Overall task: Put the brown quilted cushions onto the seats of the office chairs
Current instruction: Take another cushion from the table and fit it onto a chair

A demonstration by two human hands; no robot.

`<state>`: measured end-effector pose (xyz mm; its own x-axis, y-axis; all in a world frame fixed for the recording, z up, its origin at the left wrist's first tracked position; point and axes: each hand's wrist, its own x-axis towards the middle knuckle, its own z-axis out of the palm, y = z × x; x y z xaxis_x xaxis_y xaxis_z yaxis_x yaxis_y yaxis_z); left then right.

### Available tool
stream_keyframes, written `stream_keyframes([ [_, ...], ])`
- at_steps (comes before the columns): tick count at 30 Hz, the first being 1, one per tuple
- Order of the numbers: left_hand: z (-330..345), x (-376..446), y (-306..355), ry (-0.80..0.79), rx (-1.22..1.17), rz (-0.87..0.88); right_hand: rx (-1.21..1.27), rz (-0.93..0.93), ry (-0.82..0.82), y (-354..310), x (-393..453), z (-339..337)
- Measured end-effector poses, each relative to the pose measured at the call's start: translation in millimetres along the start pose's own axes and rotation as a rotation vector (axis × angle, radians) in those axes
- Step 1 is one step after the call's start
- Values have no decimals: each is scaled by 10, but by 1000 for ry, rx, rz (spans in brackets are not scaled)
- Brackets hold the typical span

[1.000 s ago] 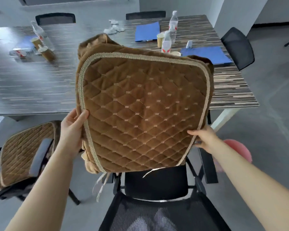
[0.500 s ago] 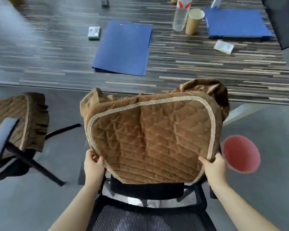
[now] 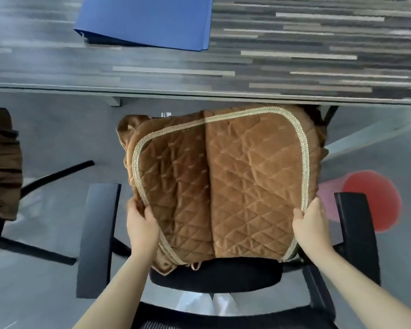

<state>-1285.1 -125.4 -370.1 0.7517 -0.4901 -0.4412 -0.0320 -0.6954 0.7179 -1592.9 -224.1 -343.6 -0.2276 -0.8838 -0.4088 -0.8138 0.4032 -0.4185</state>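
Both hands have lowered the brown cushion [image 3: 226, 186] onto the office chair [image 3: 214, 276] seat; left hand [image 3: 141, 227] and right hand [image 3: 310, 224] each keep a curled grip on its near corners, arms extended forward.

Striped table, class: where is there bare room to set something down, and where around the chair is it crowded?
The striped table lies bare right of the blue folder, and along its near edge. Grey floor is free between the chair's left armrest and the neighbouring cushioned chair. The seat is crowded: cushion, left hand, right hand.
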Motion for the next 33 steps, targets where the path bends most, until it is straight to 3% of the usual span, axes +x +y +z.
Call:
stream_keyframes([
  [4, 19, 259, -320, -50, 71, -16, -45, 3, -64, 133, 256, 131],
  [9, 126, 435, -550, -3, 149, 22, -125, -98, -82, 129, 667, 416],
  [12, 220, 553, -699, 83, 373, 119, -210, -59, -51, 158, 830, 622],
  [14, 341, 583, -751, 41, 537, 206, -315, -64, -20, 216, 840, 778],
  [18, 630, 520, -720, -143, 738, 488, -472, -409, 67, 204, 673, 1037],
  [22, 910, 373, -680, -261, 846, 680, -565, -665, -78, 164, 415, 1315],
  [26, 1056, 410, -935, -276, 952, 687, -660, -724, -202, 334, 415, 1597],
  [33, 1175, 550, -1238, -158, 1028, 756, -555, -783, -36, 517, 542, 1848],
])
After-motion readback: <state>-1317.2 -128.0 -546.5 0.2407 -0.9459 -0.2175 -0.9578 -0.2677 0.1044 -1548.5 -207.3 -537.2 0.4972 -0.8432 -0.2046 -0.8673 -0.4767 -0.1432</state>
